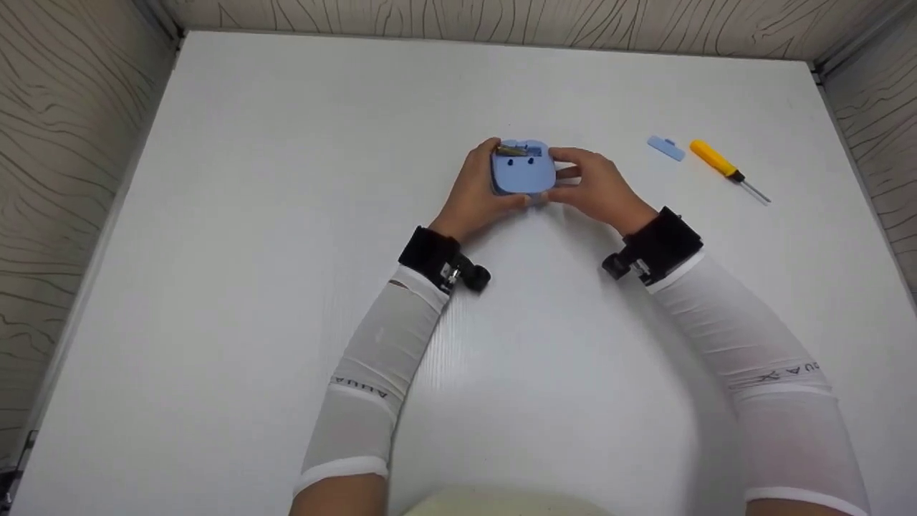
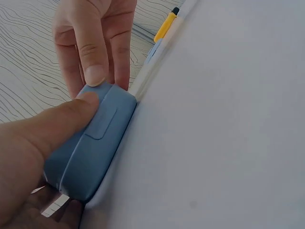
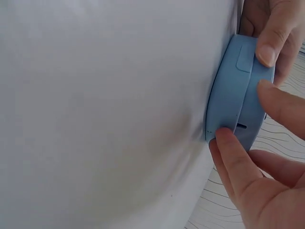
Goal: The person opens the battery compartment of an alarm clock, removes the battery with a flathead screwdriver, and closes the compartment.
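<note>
A small light-blue plastic device (image 1: 525, 177) with rounded corners lies on the white table, its back facing up. Near its far edge an open compartment shows a brass-coloured battery-like cylinder (image 1: 511, 151); two dark holes sit below it. My left hand (image 1: 473, 188) grips the device's left side, thumb along the near edge. On the right side my right hand (image 1: 596, 185) holds it between thumb and fingers. Both wrist views show the blue side wall (image 2: 102, 125) with a seam and a tab outline; a dark slot (image 3: 241, 126) shows near my right fingers.
To the right lies a small light-blue cover (image 1: 666, 147) with a tab. Beside it is a screwdriver (image 1: 716, 160) with a yellow handle, its tip toward the near right. Wood-grain panels (image 1: 501, 20) border the white table (image 1: 251, 215).
</note>
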The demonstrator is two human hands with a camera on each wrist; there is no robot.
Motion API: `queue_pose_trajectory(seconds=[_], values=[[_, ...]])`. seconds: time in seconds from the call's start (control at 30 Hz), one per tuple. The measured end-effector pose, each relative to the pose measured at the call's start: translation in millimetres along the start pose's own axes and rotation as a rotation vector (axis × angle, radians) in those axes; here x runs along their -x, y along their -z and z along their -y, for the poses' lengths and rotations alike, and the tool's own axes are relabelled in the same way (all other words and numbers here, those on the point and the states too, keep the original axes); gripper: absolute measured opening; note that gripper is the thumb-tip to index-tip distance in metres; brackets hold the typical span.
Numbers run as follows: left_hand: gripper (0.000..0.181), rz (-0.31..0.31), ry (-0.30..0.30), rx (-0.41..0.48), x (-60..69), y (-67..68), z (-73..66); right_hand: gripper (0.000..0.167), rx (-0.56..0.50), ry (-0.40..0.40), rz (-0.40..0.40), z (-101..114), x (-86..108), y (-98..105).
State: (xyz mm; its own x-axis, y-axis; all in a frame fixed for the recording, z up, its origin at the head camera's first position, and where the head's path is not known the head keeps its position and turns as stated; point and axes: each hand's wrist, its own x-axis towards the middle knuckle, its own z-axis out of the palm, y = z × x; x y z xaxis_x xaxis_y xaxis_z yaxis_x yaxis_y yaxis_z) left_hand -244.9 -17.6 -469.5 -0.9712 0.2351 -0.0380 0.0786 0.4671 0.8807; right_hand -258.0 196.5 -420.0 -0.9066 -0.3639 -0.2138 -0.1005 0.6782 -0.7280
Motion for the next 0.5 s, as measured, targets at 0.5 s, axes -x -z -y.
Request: queue_pose_trajectory(seconds=[0.5], values=[[0.092,0.000,-0.002,0.060,1.8,5.5,3.0,0.072,-0.115,-0.061,0.135,-2.6,-16.0,23.7]])
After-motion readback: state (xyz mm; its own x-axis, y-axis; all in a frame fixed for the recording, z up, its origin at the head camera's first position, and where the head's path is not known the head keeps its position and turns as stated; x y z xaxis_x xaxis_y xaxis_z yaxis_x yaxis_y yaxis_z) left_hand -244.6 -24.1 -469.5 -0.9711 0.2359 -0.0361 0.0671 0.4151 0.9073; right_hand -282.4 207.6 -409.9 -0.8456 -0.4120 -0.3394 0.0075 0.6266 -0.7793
